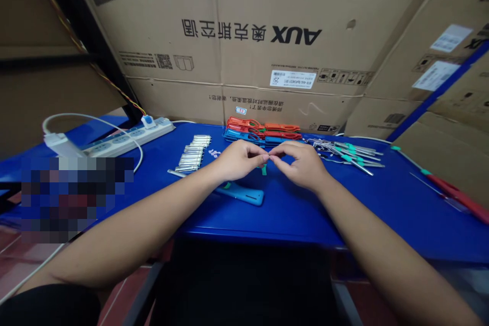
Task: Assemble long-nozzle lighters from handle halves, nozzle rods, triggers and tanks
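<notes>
My left hand (243, 159) and my right hand (303, 163) meet fingertip to fingertip above the blue table. Each pinches something too small to make out. A bit of green tape (264, 169) shows just below the fingertips. Beneath my left hand and wrist lies a blue curled-end plastic handle (246, 195), partly covered by the wrist. Left of that hand are a row of silver metal cylinders (191, 155) and some small white pieces (214, 153). Behind the hands sit stacked orange and blue plastic shells (263, 130).
Thin metal rods with green tape and wires (355, 155) lie to the right. A white power strip (132, 136) with cables is at the left. A red tool (458, 194) rests at the far right. Large cardboard (244, 61) stands behind the table (298, 219).
</notes>
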Demonstrator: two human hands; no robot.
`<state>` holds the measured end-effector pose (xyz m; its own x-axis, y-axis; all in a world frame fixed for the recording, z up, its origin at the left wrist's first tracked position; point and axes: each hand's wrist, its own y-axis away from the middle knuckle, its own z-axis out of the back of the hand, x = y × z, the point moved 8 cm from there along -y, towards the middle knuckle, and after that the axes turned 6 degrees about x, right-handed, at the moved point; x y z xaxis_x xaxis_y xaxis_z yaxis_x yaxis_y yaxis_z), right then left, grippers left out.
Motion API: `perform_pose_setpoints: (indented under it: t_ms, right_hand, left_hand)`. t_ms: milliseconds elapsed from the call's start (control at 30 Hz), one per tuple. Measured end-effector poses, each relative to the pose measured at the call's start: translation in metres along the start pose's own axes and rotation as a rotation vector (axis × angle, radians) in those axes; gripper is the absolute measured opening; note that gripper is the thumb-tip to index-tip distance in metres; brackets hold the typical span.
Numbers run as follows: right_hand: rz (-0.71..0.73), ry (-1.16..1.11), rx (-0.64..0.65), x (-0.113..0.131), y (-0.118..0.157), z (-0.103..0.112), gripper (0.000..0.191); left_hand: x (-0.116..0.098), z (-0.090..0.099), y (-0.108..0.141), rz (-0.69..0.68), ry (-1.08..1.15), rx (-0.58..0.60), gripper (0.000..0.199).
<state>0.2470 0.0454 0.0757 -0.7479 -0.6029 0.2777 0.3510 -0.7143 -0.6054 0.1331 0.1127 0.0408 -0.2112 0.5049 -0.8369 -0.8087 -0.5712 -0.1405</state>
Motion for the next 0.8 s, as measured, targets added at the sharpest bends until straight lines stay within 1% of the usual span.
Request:
perform_pose_setpoints:
  t_ms: [67,167,233,267,333,400,433,467,533,600,667,800]
  right_hand:
    - [-0.007,-0.002,0.016,0.000,0.000,-0.001,0.010]
    - [0.021,0.007,0.035,0.003,0.001,0.000,0.010]
    - [0.020,0.010,0.048,0.004,0.002,0.002,0.008]
    - [0.018,-0.004,0.066,0.004,0.002,0.002,0.007]
    - [0.036,-0.075,0.169,0.004,0.003,-0.004,0.006]
    - [0.081,-0.167,0.349,0.007,0.006,-0.019,0.006]
    - [0.105,-0.206,0.438,0.009,0.008,-0.027,0.007]
    - [0.123,-0.233,0.506,0.011,0.011,-0.033,0.008]
    - [0.141,-0.267,0.575,0.014,0.014,-0.042,0.009]
    - [0.148,-0.287,0.598,0.016,0.015,-0.047,0.010]
    - [0.152,-0.298,0.603,0.019,0.015,-0.048,0.010]
    - [0.167,-0.295,0.588,0.022,0.015,-0.047,0.011]
  left_hand:
    - [-0.003,-0.002,0.001,-0.015,-0.087,0.020,0.027]
    - [-0.009,0.000,0.002,-0.040,-0.159,0.071,0.027]
    - [-0.012,0.002,0.004,-0.046,-0.211,0.147,0.028]
    - [-0.011,0.001,0.006,-0.037,-0.237,0.212,0.029]
    - [-0.007,-0.003,0.011,-0.006,-0.285,0.382,0.036]
    - [0.000,-0.011,0.019,0.025,-0.323,0.550,0.048]
    - [0.002,-0.014,0.023,0.032,-0.342,0.602,0.051]
    - [0.005,-0.017,0.024,0.035,-0.367,0.627,0.051]
    - [0.007,-0.021,0.025,0.034,-0.419,0.630,0.046]
    - [0.007,-0.025,0.024,0.016,-0.454,0.615,0.042]
    - [0.004,-0.026,0.023,-0.010,-0.478,0.595,0.039]
    - [-0.002,-0.023,0.021,-0.066,-0.528,0.539,0.032]
